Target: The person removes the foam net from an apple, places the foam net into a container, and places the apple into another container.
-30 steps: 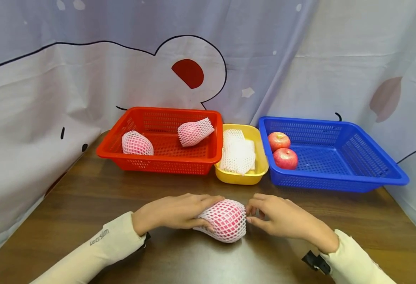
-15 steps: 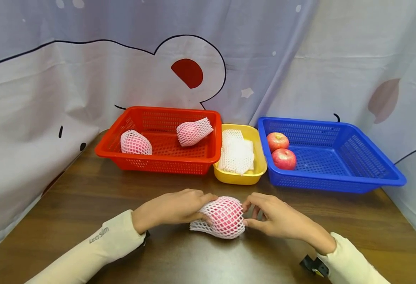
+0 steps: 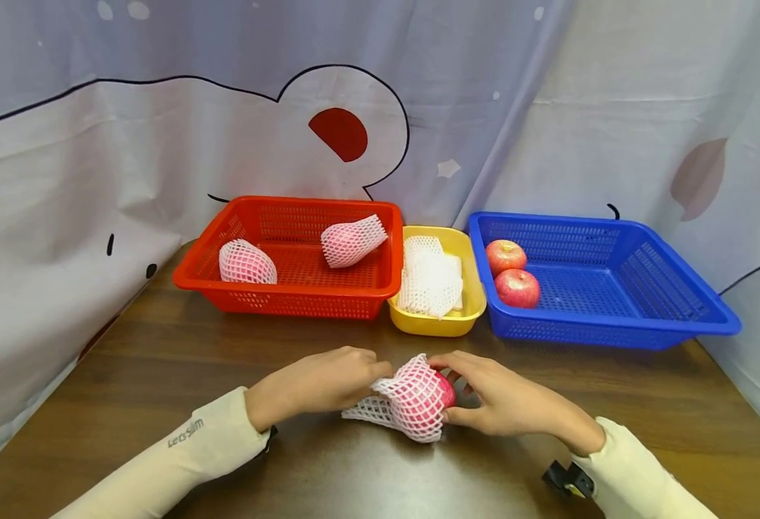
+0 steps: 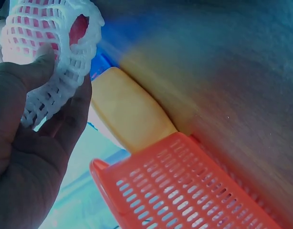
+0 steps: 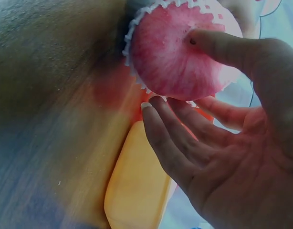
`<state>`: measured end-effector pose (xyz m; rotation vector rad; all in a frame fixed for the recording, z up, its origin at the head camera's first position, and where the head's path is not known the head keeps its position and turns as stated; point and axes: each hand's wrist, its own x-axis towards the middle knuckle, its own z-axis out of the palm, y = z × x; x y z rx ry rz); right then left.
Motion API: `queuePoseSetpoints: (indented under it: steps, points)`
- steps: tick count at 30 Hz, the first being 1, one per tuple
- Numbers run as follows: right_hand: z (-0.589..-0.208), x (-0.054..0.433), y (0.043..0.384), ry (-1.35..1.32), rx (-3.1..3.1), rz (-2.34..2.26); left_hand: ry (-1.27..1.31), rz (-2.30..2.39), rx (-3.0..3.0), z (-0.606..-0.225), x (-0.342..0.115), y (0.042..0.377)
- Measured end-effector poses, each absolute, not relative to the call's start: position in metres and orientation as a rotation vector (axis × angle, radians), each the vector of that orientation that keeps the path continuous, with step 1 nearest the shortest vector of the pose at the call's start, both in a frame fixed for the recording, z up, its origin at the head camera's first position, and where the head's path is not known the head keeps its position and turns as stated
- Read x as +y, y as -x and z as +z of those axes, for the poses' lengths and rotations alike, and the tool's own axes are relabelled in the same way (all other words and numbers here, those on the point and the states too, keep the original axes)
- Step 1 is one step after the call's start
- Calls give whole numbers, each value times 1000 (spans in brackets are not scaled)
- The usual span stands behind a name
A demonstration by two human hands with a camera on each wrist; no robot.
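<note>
A red apple sits partly inside a white foam fruit net, low over the table's middle. Its bare end pokes out on the right, while the net's loose tail lies to the left. My left hand pinches the net at its left side; in the left wrist view the thumb presses the mesh. Around the apple's bare end curls my right hand. The right wrist view shows its thumb on the apple's end and the fingers under the edge. The far side of the apple is hidden.
Behind stand a red basket with two netted apples, a yellow bin of foam nets, and a blue basket with two bare apples. A patterned curtain hangs behind them.
The net has slipped back leftward, baring the apple's right end. My left fingers have shifted from lying over the netted apple to pinching the mesh. My right hand has closed in around the apple.
</note>
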<state>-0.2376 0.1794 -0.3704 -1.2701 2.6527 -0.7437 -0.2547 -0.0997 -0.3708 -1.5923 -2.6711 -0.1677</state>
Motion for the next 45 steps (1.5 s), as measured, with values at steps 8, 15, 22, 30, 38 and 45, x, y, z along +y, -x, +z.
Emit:
queuePoseSetpoints:
  steps: [8,15,22,30,38,45]
  points:
    - [-366,174,237,1275,2631,-642,1597,-193,-2637,-373,-97,253]
    - [-368,172,237,1254,2619,-645,1596,-190,-2605,-372,-95,253]
    - [-375,166,234,1226,2652,-674,1578,-176,-2615,-372,-94,251]
    - [-376,162,229,1123,2732,-721,1570,-217,-2559,-368,-93,250]
    - [-355,176,225,936,2941,-769,1409,-345,-2469,-359,-95,252]
    - [-337,193,227,899,3016,-833,1256,-486,-2442,-353,-95,255]
